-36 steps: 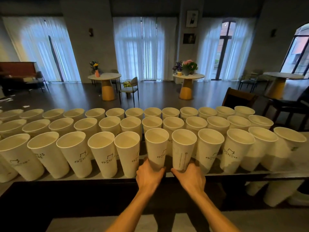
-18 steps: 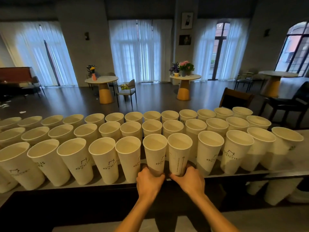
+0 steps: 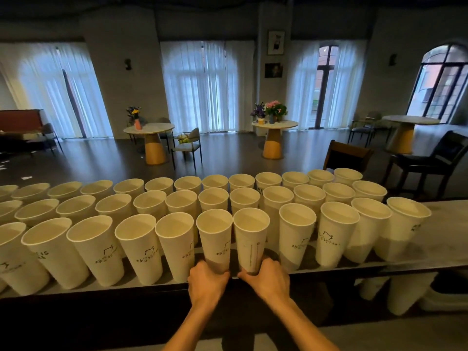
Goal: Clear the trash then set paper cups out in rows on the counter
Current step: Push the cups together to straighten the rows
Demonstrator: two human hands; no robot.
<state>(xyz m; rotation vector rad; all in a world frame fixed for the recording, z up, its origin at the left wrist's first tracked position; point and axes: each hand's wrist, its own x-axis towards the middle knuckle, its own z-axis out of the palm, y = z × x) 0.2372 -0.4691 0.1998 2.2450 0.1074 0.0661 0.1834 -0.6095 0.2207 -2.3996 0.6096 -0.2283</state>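
Head view. White paper cups are set upright in three rows along the table (image 3: 435,252), rims close together or touching.

Left hand (image 3: 208,281): fingers are curled round the base of the left cup (image 3: 215,238) in the near row. Right hand (image 3: 269,279): fingers are curled round the base of the right cup (image 3: 252,239), just beside the first. Both held cups stand at the near edge of the table, rims almost touching. A wider gap is seen between the right cup and its neighbour (image 3: 296,233) than between other cups of the near row.

Black print is seen on several near-row cups; it cannot be read.

Beyond the table: a dark floor, three round tables with yellow pedestals, one (image 3: 149,128) bearing a vase of flowers (image 3: 134,117), another (image 3: 275,124) bearing potted flowers (image 3: 274,109). Chairs (image 3: 188,145) stand near them. Curtained windows (image 3: 206,82) line the far wall.
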